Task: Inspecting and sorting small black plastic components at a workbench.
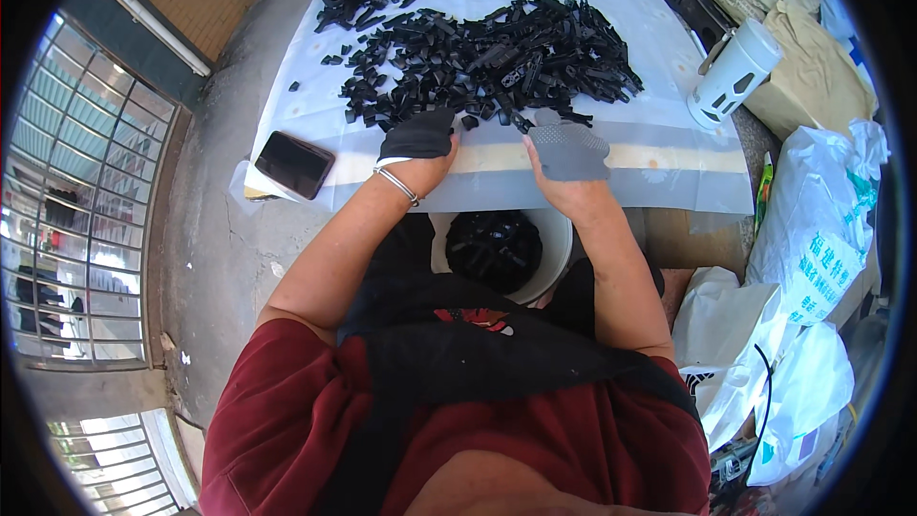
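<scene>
My left hand (420, 148), in a black fingerless-looking glove with a bracelet at the wrist, rests at the near edge of the table, closed, its fingertips hidden. What it holds, if anything, cannot be made out. To its right my right hand (570, 155), in a grey dotted glove, is closed around the end of a small black plastic piece (521, 122). Just beyond both hands spreads a heap of black plastic parts (573, 48), short blocky ones toward the left and longer ones toward the right. A single small block (469, 122) lies between the hands.
A white cloth and clear sheet cover the table (669, 167). A phone (294, 164) lies at the left corner, a white tumbler (735, 74) stands at the right. Below the edge sits a white bucket (559, 248) holding black parts. Plastic bags (812, 220) crowd the right side.
</scene>
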### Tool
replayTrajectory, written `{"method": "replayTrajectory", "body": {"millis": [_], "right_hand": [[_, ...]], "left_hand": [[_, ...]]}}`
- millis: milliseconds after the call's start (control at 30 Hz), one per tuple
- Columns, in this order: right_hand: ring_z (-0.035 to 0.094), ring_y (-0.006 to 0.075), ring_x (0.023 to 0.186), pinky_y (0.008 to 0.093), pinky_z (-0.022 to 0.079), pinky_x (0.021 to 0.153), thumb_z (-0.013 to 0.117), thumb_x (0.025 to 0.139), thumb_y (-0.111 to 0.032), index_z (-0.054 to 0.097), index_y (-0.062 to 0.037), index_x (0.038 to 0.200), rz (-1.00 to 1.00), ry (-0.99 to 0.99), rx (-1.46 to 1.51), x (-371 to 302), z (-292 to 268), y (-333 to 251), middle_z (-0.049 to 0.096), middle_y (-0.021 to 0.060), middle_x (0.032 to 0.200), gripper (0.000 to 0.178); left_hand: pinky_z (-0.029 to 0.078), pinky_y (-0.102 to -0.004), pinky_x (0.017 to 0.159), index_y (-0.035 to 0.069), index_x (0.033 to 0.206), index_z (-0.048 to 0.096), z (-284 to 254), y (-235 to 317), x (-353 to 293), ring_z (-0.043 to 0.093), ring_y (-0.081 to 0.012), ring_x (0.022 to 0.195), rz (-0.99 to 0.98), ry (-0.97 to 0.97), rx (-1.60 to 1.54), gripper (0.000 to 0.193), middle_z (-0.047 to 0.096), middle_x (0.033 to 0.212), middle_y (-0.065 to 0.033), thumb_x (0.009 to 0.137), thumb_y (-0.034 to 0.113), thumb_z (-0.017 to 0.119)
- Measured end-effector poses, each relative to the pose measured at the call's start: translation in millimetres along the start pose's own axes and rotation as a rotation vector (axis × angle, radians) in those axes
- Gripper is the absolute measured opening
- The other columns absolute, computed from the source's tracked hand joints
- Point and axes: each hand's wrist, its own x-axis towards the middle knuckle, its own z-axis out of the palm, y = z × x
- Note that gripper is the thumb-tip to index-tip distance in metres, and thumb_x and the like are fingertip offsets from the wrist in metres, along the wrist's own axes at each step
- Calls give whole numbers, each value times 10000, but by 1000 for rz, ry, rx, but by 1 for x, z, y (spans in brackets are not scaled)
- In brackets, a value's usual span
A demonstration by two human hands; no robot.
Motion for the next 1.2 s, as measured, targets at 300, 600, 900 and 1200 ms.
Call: {"method": "replayTrajectory", "body": {"millis": [300, 600, 900, 1200], "right_hand": [[571, 316, 848, 391, 442, 740, 479, 867, -246, 552, -39, 1025, -65, -9, 306, -11, 8, -12, 597, 157, 909, 270], [573, 299, 834, 360, 444, 732, 551, 829, -305, 569, -34, 990, -50, -84, 423, -12, 5, -16, 595, 162, 899, 315], [519, 106, 832, 251, 423, 754, 642, 786, -202, 566, -14, 999, 108, -270, 1112, -12, 4, -25, 589, 28, 890, 294], [544, 161, 757, 298, 436, 677, 588, 793, -132, 569, -7, 925, 98, -20, 844, -17, 13, -35, 584, 57, 814, 183]], "left_hand": [[462, -385, 704, 61, 852, 584, -11, 0, 6, 575, -296, 800, 79, -133, 21, 147, 597, 794, -145, 766, 140, 495], [466, -340, 664, 68, 914, 590, -16, -2, -16, 578, -297, 748, -27, 2, -240, 185, 588, 838, -133, 758, 166, 577], [465, -329, 677, 54, 958, 585, -35, 22, -39, 592, -274, 778, 246, 40, -426, 180, 604, 894, -131, 783, 92, 591], [453, -243, 719, 15, 1009, 578, -8, 39, -39, 553, -114, 826, -397, -108, -1097, 195, 598, 930, -46, 879, 144, 511]]}}
